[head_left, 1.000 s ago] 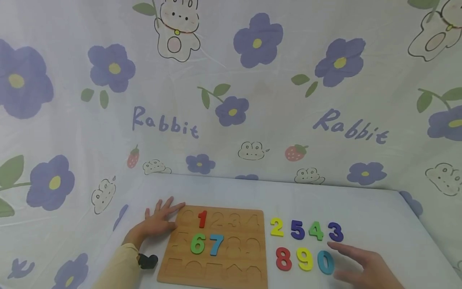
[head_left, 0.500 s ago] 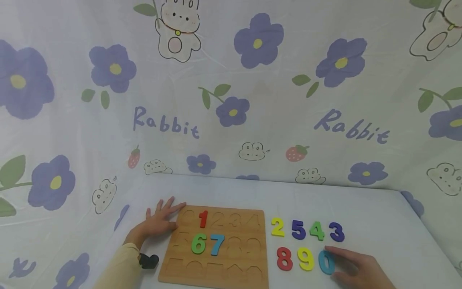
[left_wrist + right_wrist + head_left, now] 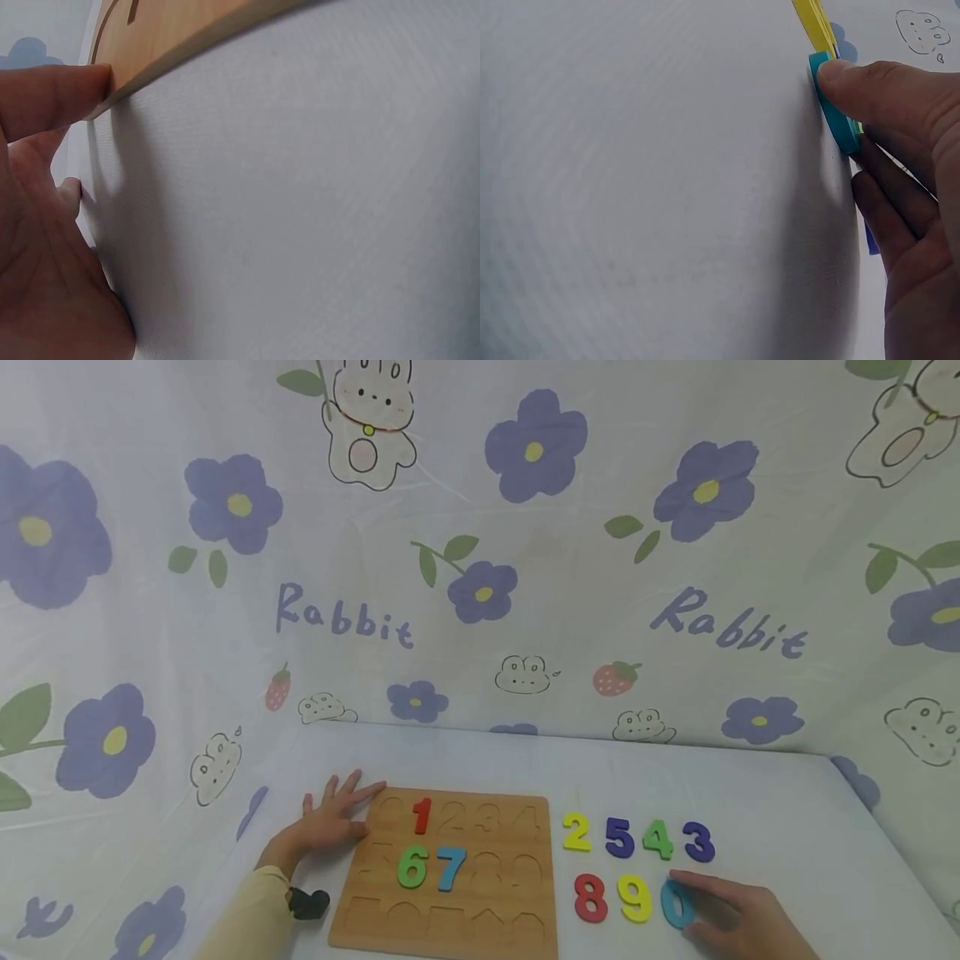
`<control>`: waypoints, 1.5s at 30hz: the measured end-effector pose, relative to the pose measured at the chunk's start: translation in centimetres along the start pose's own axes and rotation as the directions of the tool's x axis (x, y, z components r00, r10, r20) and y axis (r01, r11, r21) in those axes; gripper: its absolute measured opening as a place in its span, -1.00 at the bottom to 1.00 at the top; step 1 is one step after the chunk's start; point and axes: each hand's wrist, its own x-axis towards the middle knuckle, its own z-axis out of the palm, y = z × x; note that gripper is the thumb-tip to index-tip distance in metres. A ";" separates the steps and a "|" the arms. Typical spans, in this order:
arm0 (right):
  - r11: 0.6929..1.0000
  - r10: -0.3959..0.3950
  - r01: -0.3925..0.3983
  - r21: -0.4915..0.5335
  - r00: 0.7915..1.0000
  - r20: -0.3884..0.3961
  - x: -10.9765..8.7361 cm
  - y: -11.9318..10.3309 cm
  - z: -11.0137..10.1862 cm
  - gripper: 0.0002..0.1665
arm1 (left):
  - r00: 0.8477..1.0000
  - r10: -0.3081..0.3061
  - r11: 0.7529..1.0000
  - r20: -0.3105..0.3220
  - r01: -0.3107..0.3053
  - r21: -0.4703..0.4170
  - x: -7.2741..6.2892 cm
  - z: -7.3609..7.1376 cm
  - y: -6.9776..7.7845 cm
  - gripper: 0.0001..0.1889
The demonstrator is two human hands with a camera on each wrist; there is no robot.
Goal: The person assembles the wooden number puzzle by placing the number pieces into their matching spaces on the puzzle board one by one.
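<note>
My left hand [image 3: 326,822] lies with spread fingers at the left edge of the wooden number board [image 3: 442,918]. Its thumb meets the board's edge in the left wrist view. On the board sit a red 1 [image 3: 422,816], a green 6 [image 3: 412,867] and a blue 7 [image 3: 451,869]. Right of the board, my right hand [image 3: 746,917] pinches a blue 0 [image 3: 677,904], index finger at its top and thumb at its lower right. In the right wrist view the thumb presses on the rim of this 0 [image 3: 840,124], close over the table.
Beside the board lie a yellow 2 [image 3: 576,832], purple 5 [image 3: 619,838], green 4 [image 3: 657,840] and purple 3 [image 3: 698,842] in one row. A red 8 [image 3: 590,898] and yellow 9 [image 3: 634,897] lie nearer. A patterned curtain [image 3: 585,585] hangs behind the white table [image 3: 787,810].
My right hand has moved left onto the blue 0, and its index finger and thumb have closed on it. The left hand and the board have stayed put.
</note>
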 end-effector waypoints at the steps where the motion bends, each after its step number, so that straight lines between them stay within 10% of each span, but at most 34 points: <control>1: 1.000 0.006 -0.006 0.002 1.000 0.001 0.0 -0.1 0.0 -0.16 | 1.000 -0.003 1.000 0.000 0.003 0.002 0.0 0.0 0.0 -0.21; 11: 0.999 0.040 -0.039 0.022 0.999 -0.033 0.3 -0.6 0.6 -0.17 | 1.000 -0.024 0.999 -0.001 0.024 0.037 -0.2 -0.2 -0.3 -0.20; 18: 0.995 -0.081 0.072 -0.071 0.988 -0.134 -0.9 -2.8 -0.4 -0.16 | 1.000 -0.007 1.000 -0.008 0.008 0.005 -0.3 -0.4 -0.3 -0.21; 26: 0.944 -0.329 0.305 -0.127 0.903 -0.277 -1.7 -10.6 -1.0 -0.30 | 0.999 0.044 0.999 -0.028 -0.044 0.000 0.4 -0.1 -1.7 -0.21; 45: 0.782 -0.561 0.614 0.108 0.768 -0.307 3.5 -25.7 4.4 -0.38 | 1.000 0.002 1.000 0.007 -0.002 0.021 0.2 -0.3 -0.8 -0.20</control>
